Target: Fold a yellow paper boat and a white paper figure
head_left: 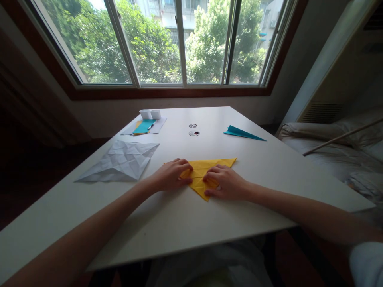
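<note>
**Qty check: 2 hands, 6+ pcs paper**

Hands: 2, i.e. left hand (173, 174) & right hand (226, 183). Folded paper: 2 pcs, 1 yellow paper (197, 173) + 1 blue folded paper (241, 133). Creased white sheet (119, 161): 1. Pile: min. 3 sheets, 1 ea. blue sheet (143, 126), yellow sheet (138, 124), white sheet (162, 123); overlap, exact no. unclear. White tubs (145, 114): 2. Pen (151, 126): 1. Round discs (194, 133): 2. Table (263, 167): 1. Window (167, 93): 1.

Your smooth, faintly glossy table (167, 223) is carrying matt, creased yellow paper (198, 169) toward its near edge and crinkled white paper (119, 159) by its left edge.
</note>
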### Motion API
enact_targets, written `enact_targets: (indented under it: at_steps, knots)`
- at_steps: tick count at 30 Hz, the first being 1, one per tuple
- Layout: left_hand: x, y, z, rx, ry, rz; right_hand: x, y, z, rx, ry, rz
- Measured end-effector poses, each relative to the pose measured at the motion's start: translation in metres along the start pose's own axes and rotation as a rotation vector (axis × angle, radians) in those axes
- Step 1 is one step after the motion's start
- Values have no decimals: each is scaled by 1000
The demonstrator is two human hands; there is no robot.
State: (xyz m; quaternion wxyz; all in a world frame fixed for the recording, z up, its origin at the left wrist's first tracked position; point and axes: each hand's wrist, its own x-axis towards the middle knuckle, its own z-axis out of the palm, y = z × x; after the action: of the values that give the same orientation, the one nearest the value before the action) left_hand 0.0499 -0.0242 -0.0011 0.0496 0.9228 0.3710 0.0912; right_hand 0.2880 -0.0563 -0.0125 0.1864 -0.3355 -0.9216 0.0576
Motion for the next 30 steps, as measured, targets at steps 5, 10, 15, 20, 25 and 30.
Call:
enact_targets:
  at_steps: [5,10,15,20,25,30]
  knots:
    - [-2,-5,-4,-18,-44,23,0,3,-2,-7,-23,-41]
    - [-5,-18,-7,-41,-77,41,-1,10,-7,6,-52,-192]
    - [-5,-24,-4,-21,-28,46,0,14,-6,-40,-3,-322]
    - [-6,-22,-4,8,-12,59,1,14,-4,-136,2,-405]
    - [-6,-19,-9,30,-21,60,1,14,-3,-195,-9,-446]
    - [-4,-11,-11,0,-13,140,2,15,-2,-212,30,-443]
